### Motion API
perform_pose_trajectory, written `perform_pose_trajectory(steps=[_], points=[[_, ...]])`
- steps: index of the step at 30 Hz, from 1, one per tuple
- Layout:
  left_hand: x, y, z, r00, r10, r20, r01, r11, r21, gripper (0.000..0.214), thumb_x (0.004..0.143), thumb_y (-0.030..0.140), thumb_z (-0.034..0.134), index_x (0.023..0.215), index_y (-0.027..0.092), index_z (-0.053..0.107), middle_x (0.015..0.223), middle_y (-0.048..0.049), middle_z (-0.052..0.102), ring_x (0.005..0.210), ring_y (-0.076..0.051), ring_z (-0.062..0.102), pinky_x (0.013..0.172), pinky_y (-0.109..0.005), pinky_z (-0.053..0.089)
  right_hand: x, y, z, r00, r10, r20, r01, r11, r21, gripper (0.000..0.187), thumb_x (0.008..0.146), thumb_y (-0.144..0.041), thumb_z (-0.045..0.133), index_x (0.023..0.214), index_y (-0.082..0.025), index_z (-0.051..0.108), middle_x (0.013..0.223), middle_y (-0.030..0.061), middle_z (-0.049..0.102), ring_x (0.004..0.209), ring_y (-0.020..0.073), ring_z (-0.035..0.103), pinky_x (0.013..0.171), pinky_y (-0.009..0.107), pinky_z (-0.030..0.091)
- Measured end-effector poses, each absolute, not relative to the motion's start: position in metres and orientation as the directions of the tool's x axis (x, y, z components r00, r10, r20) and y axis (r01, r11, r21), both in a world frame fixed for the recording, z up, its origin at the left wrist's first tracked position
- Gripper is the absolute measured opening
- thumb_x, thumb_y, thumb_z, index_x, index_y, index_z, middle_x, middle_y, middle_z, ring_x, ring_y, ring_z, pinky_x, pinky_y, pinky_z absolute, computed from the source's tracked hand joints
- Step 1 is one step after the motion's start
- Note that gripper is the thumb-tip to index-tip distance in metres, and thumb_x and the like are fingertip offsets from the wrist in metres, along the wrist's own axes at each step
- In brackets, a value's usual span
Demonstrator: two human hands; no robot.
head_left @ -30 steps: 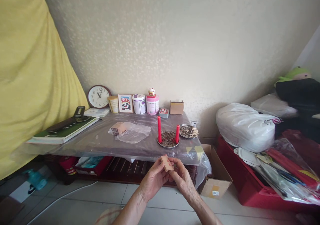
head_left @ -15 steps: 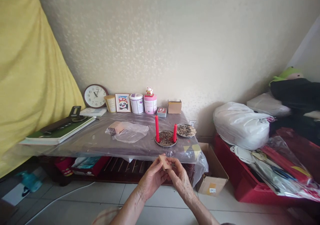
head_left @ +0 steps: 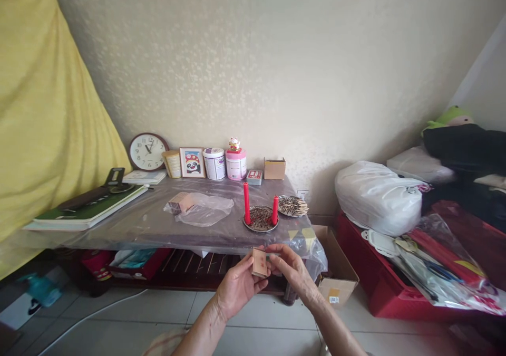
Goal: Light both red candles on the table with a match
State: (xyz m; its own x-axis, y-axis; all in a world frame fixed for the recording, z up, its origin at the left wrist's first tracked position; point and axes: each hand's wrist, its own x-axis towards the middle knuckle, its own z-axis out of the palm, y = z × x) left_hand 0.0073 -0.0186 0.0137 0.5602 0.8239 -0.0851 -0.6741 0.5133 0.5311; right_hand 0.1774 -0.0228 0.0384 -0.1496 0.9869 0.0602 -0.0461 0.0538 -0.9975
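Both my hands are raised in front of the low table, holding a small matchbox (head_left: pixel 260 262). My left hand (head_left: pixel 236 287) grips the box sleeve from below and behind. My right hand (head_left: pixel 291 272) pinches the inner tray, which sticks out a little to the right. Behind the hands, two red candles (head_left: pixel 246 203) stand upright in a round metal dish (head_left: pixel 260 219) on the table (head_left: pixel 150 224). A second dish with sticks (head_left: pixel 291 205) sits just to the right of it.
A clock (head_left: pixel 147 151), tins, a framed picture and a small cardboard box line the wall. A plastic bag (head_left: pixel 203 209) and books (head_left: pixel 87 208) lie on the table. An open carton (head_left: pixel 338 282) stands on the floor; red bins with bags fill the right.
The matchbox has turned to show its flat printed face, and my right hand has pulled its tray slightly out. The view drifted a little to the right.
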Motion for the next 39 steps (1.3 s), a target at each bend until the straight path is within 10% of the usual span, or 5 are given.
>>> perform_pose_trajectory(steps=[16, 39], points=[[0.0087, -0.0236, 0.0131, 0.662, 0.742, -0.107, -0.557, 0.582, 0.592, 0.029, 0.091, 0.029, 0.047, 0.111, 0.014, 0.061, 0.088, -0.011, 0.072, 0.069, -0.015, 0.068, 0.06, -0.025, 0.049, 0.1779, -0.0225, 0.0319, -0.184, 0.982, -0.052, -0.253, -0.099, -0.962, 0.034, 0.066, -0.046, 0.077, 0.072, -0.018, 0.058, 0.064, -0.0029, 0.065, 0.05, 0.0091, 0.055, 0.057, 0.025, 0.047], [0.0068, -0.0258, 0.0184, 0.679, 0.727, -0.102, -0.497, 0.558, 0.665, 0.03, 0.09, 0.028, 0.048, 0.114, 0.015, 0.06, 0.092, -0.0125, 0.071, 0.072, -0.015, 0.066, 0.062, -0.026, 0.048, 0.183, -0.0163, 0.0304, -0.04, 0.999, 0.023, -0.06, 0.02, -0.998, 0.037, 0.062, -0.052, 0.075, 0.066, -0.018, 0.06, 0.055, -0.005, 0.058, 0.053, 0.0106, 0.051, 0.056, 0.025, 0.042]])
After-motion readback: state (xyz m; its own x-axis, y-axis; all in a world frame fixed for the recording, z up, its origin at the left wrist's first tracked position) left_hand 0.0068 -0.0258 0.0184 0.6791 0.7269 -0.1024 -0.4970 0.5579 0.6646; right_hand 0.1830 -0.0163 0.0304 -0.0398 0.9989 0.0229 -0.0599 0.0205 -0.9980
